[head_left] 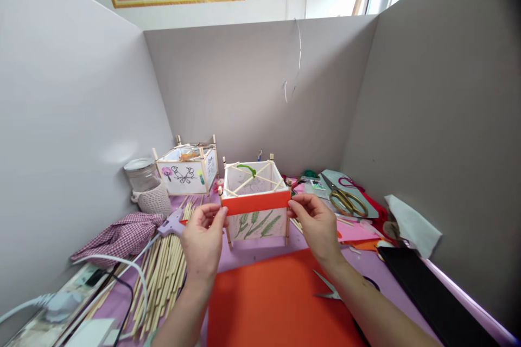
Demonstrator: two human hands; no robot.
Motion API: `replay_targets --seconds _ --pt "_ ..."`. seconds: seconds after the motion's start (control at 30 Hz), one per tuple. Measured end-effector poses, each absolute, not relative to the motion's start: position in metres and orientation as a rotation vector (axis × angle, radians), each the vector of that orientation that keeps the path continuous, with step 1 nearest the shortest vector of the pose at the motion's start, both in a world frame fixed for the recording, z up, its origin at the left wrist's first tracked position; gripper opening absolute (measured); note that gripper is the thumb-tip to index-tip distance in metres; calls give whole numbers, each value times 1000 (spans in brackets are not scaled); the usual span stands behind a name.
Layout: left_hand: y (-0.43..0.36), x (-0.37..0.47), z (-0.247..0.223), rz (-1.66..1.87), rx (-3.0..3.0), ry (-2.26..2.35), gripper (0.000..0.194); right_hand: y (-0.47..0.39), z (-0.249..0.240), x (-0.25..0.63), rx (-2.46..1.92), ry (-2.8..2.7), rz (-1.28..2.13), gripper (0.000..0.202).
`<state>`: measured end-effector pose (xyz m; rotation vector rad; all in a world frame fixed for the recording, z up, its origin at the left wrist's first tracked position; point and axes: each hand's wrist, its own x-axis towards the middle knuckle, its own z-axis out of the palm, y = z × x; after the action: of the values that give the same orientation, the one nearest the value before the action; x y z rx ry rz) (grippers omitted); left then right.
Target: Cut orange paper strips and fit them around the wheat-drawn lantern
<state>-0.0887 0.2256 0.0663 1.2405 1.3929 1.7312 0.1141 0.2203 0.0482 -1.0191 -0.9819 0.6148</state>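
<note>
A red strip (pixel 256 203) lies across the upper front of a small lantern-like box (pixel 254 227) with wooden stick posts, a green leaf pattern and crossed sticks on top. My left hand (pixel 205 233) pinches the strip's left end, and my right hand (pixel 315 225) pinches its right end at the box's right post. Below them, a large red sheet (pixel 272 298) lies on the purple table (pixel 240 252). Scissors (pixel 328 287) with open blades rest on the sheet, partly hidden under my right forearm.
Behind on the left stands another decorated box (pixel 183 176), beside a glass jar (pixel 144 176). Wooden sticks (pixel 163 265), a glue gun (pixel 173 222) and cables lie left. Gold-handled scissors (pixel 345 198) and a black case (pixel 431 293) lie right. Grey panels surround the table.
</note>
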Motion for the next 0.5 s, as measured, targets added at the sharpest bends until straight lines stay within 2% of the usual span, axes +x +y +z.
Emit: replay_targets --seconds 0.5 --pt "225 -91 63 1757 1373 1463 27 221 50 117 -1032 -1000 603 22"
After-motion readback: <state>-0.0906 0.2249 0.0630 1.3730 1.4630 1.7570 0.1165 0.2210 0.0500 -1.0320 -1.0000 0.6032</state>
